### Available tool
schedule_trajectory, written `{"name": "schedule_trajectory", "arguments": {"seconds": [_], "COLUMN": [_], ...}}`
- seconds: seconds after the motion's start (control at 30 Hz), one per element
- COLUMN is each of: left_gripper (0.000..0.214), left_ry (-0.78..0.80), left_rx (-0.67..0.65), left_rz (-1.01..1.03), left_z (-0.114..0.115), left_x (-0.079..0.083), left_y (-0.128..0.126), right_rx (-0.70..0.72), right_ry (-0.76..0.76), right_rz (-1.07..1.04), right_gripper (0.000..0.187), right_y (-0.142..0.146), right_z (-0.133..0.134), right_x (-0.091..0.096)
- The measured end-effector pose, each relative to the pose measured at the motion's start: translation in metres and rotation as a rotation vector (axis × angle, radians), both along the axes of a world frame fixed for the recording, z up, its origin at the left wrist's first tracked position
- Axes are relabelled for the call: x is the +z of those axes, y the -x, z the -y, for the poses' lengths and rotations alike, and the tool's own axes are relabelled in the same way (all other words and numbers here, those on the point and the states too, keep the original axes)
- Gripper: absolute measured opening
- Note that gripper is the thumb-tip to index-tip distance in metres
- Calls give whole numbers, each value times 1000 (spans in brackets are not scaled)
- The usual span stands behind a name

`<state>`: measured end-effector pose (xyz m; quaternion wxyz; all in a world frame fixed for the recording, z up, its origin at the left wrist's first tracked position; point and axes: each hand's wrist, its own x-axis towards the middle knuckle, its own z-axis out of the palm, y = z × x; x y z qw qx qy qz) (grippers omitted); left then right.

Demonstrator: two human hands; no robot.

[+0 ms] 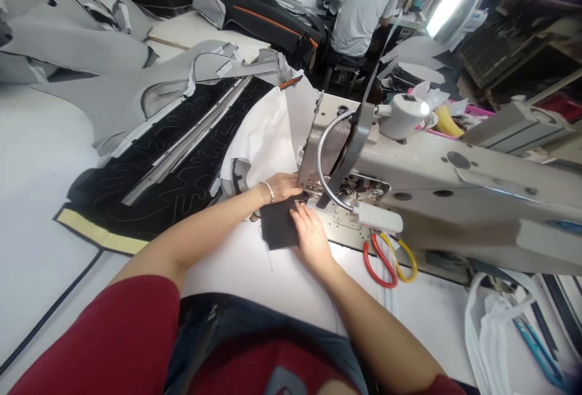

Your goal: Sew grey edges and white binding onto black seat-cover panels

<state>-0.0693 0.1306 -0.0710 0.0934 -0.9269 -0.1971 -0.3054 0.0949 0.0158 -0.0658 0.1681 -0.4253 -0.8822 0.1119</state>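
Pressing a small black cloth (278, 225) flat at the needle end of a sewing machine (454, 171).
The white table (40, 159) carries the machine along its right edge. A quilted black panel (182, 159) is pushed off toward the left, seemingly to leave room in front. The cloth lies mid-table, its far edge at the machine's foot. The left hand (284, 188) rests open on its far corner and the right hand (311, 237) is spread flat on its near side. Neither closes around anything, and the flat fingers apparently keep it smooth. Red and yellow scissors (386, 262) lie just right of the hands, within easy reach.
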Motion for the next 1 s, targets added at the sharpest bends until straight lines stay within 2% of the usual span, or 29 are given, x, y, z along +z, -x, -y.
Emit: {"name": "schedule_trajectory", "arguments": {"seconds": [0.1, 0.2, 0.43, 0.6, 0.7, 0.8, 0.9, 0.97, 1.0], "left_gripper": [32, 31, 18, 19, 17, 16, 24, 25, 22], "left_ry": [30, 97, 344, 397, 477, 500, 513, 635, 746], "left_rx": [-9, 46, 388, 475, 481, 492, 559, 574, 563], "left_rz": [3, -32, -111, -113, -53, 23, 135, 403, 600], "left_z": [2, 2, -10, -13, -8, 4, 24, 45, 59], "left_x": [0, 1, 4, 3, 8, 14, 21, 25, 28], "left_y": [1, -1, -13, -21, -22, -9, 22, 47, 59], "right_rx": [-7, -6, -14, -48, -74, -114, -125, -96, -72], "right_ry": [-4, -5, -48, -66, -67, -75, -100, -130, -150], "right_rz": [-16, -23, -104, -196, -245, -302, -308, -285, -271], "right_gripper": [57, 61, 71, 66, 54, 37, 30, 32, 34], "right_y": [-2, -2, -2, -2, -4, -10, -18, -19, -16], "right_z": [1, 0, -2, -3, -2, 4, 17, 26, 29], "right_x": [-1, -1, -3, -5, -5, -3, -1, 2, 4]}}
